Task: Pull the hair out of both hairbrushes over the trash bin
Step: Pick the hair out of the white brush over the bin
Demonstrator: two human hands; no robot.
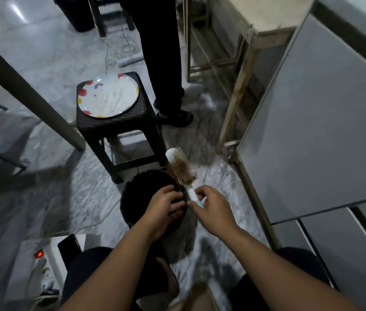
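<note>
Head view, looking down past 2 bare forearms at a marbled grey floor. Right hand pinches the handle end of a white and pale-blue plastic paddle hairbrush, thumb and fingertips closed on it. Brush runs up and away from that hand, tilted, head farthest from the person, bristles facing right and toward the camera. Clump of brown hair matted into the bristles, covering most of the lower pad; top rows of bristles bare. Brush head sits over the far right rim of a round black trash bin on the floor, handle crossing just right of the rim. Left hand is over the bin's opening, just left of the brush handle, fingers curled downward; cannot tell whether it grips anything, the area under the fingers is dark. Both hands near each other, fingertips almost meeting at the handle. Beyond the bin, a dark brown woven-pattern plastic stool carries a white round plate with red, yellow and purple flower prints. Another person's dark trouser leg and sandalled foot stand just right of the stool. Grey cabinet fills the right side. White power strip with a lit red switch at lower left.
</note>
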